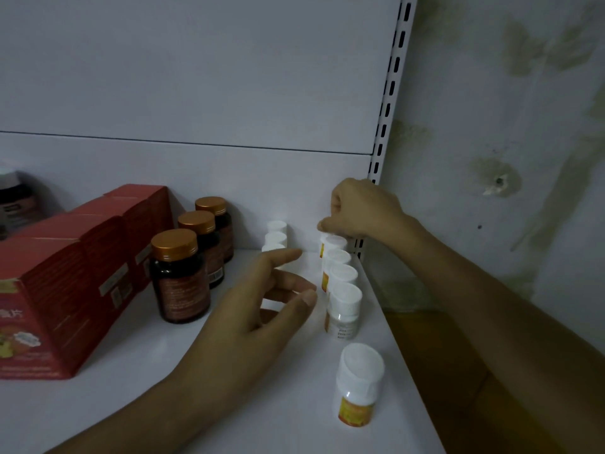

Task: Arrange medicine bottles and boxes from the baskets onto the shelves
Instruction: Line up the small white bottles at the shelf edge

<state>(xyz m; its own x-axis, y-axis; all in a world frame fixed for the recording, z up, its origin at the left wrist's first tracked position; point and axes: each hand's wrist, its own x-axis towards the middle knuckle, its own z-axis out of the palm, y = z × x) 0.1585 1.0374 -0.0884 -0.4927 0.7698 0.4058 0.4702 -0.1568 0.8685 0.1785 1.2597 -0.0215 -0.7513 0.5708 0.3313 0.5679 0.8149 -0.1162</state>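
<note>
Left hand hovers open, empty, beside the white-capped bottle row; your right hand pinches the rearmost bottle. Set it straight, tight against that row.

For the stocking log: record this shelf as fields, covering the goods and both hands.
shelf: white
red boxes: left side, lined front to back
brown bottles: three, gold caps, in a line right of the boxes
white bottles: a row along the right edge; three more near the back
right hand: pinches the top of the rear white bottle
left hand: fingers spread, holds nothing, left of the row
</note>
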